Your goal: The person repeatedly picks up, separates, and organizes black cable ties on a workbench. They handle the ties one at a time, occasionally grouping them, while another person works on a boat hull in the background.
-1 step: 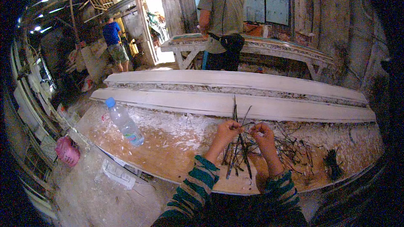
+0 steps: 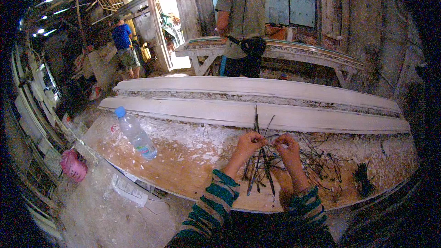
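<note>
Dim and dusty all round, with a flake-strewn table [image 2: 183, 181] under the near plank [image 2: 206, 111], long and white. Just beyond the near plank, set alongside it with a narrow gap between, a far plank [image 2: 257, 86], also white. Well beyond the near plank, a bench [image 2: 298, 50] and, before it, a person [image 2: 243, 14] in a drab shirt; past the near plank's left end, farther off, another person [image 2: 121, 36] in a blue shirt. On this side of the near plank, toward its left end, a bottle [image 2: 137, 133], clear, blue-capped. Just short of the near plank's middle, left hand [image 2: 249, 143] with thumb and fingers pinched on dark strips [image 2: 262, 165], running up from the fingertips across the near plank and down below them toward the table's edge. Close beside, also short of the near plank, right hand [image 2: 285, 143] with curled fingers, tips drawn together just right of the strips; too small to tell whether gripping a strand. Before the near plank's right half, a tangle [image 2: 326, 167] of dark strands and, farther right, a dark bundle [image 2: 363, 180].
</note>
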Motion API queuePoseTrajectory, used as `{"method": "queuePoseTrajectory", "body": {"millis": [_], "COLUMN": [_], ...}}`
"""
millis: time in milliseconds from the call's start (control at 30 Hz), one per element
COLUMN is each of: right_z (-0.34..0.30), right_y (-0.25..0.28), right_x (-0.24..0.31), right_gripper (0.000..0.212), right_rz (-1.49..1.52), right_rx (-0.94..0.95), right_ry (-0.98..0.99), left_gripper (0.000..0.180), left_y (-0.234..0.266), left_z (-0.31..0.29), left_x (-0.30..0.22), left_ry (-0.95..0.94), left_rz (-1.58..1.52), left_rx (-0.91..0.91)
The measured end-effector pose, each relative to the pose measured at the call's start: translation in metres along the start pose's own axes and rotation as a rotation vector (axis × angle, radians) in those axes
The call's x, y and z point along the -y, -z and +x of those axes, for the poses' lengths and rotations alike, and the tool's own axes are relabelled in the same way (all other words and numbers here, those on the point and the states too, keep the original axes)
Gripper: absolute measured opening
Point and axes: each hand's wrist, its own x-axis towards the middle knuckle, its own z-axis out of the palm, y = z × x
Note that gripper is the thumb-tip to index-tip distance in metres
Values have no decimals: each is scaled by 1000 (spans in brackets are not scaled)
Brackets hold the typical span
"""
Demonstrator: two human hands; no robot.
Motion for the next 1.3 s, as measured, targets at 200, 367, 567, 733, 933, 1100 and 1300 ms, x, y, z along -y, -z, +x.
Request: {"method": "queuePoseTrajectory", "body": {"millis": [200,367,567,733,933,1100,1300], "right_z": [3,7,4,5,3,-4,-10], "right_y": [5,9,5,10,6,-1,-13], "right_x": [-19,-22,-17,-20,-17,0,10], "right_gripper": [18,13,10,13,10,11,12], "right_rz": [-230,-225,-101,-291,-277,-126,149], "right_rx": [-129,-212,-236,-184,-140,112,467], "right_ry": [36,47,73,115,97,99,-44], "left_gripper": [18,14,14,15,14,16,20], "left_y": [-5,-10,-9,-4,7,12,15], "left_z": [-7,-8,-8,-3,6,5,9], "left_x": [-10,-1,3,0,6,6,11], "left_ry": [51,-52,35,48,-20,-80,-19], "left_rz": [-151,-314,-661,-424,-140,-96,-129], "left_rx": [330,642,604,119,-255,-504,-562]}}
